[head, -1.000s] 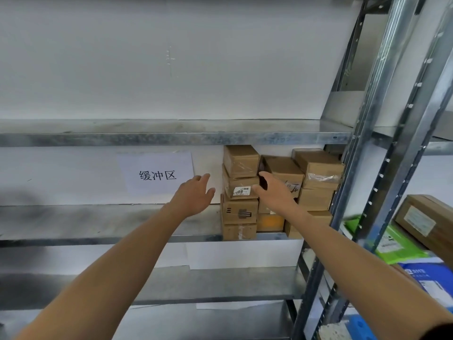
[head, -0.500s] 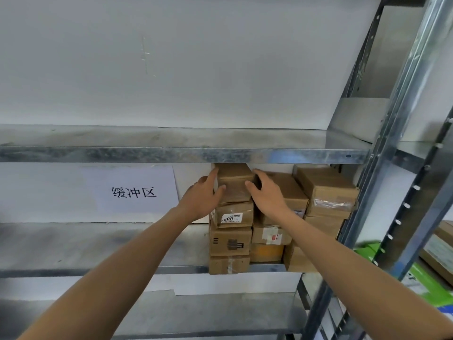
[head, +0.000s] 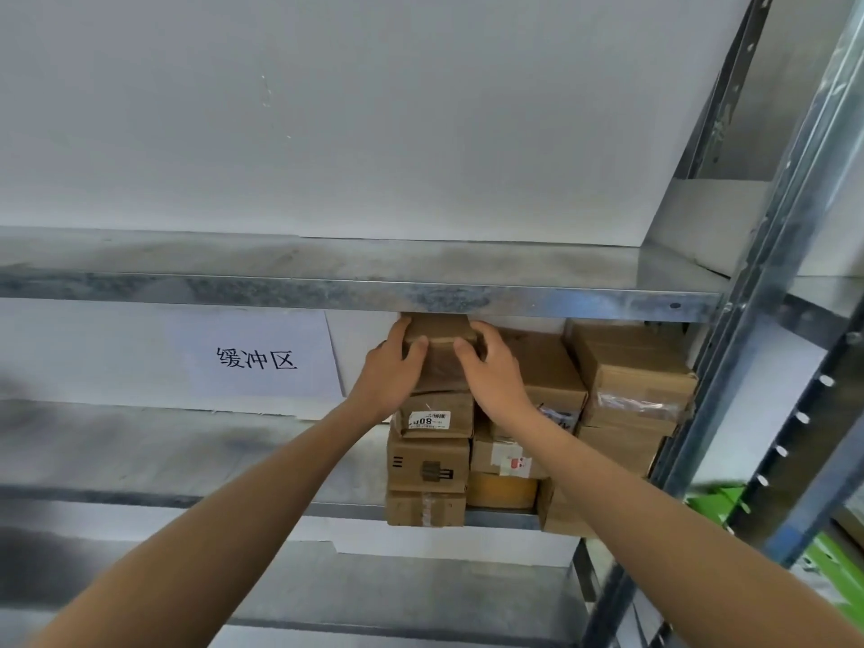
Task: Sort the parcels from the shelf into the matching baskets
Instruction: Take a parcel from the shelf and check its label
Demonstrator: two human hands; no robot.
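Observation:
A small brown cardboard parcel (head: 439, 355) tops the left stack on the middle metal shelf (head: 187, 498), just under the shelf above. My left hand (head: 390, 371) grips its left side, fingers over the top and thumb on the front. My right hand (head: 486, 367) grips its right side the same way. Below it sits a parcel with a white "08" label (head: 435, 416), then two more boxes (head: 428, 465). More brown parcels (head: 626, 381) are stacked to the right. No basket is in view.
A paper sign with printed characters (head: 257, 360) hangs on the wall left of the parcels. The upper shelf edge (head: 327, 292) runs just above the held parcel. Steel uprights (head: 766, 292) stand at right, with something green (head: 837, 568) behind them.
Both hands reached from open in front of the stack to the top parcel and closed on its two sides. The view has moved closer and tilted up.

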